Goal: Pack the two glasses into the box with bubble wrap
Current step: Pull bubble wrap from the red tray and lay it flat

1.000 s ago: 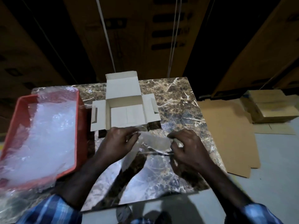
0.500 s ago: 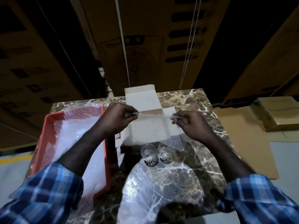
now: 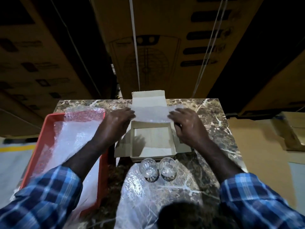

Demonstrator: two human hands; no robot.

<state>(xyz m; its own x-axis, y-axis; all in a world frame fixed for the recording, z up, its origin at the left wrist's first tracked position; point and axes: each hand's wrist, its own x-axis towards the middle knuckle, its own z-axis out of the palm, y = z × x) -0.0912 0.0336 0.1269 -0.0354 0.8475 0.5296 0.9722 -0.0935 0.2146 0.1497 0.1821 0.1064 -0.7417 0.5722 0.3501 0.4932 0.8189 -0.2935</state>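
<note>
A small open cardboard box sits mid-table with its lid flap standing up at the far side. Over the box's far edge I stretch a strip of bubble wrap between both hands. My left hand pinches its left end and my right hand pinches its right end. Two clear glasses stand side by side on the table just in front of the box, on a sheet of bubble wrap.
A red tray heaped with bubble wrap sits on the left of the marble table. Large cardboard cartons rise behind the table. Flat cardboard and small boxes lie on the floor at right.
Both hands lifted the bubble wrap strip from just in front of the box, uncovering the two glasses, and carried it forward over the box. The camera moved closer.
</note>
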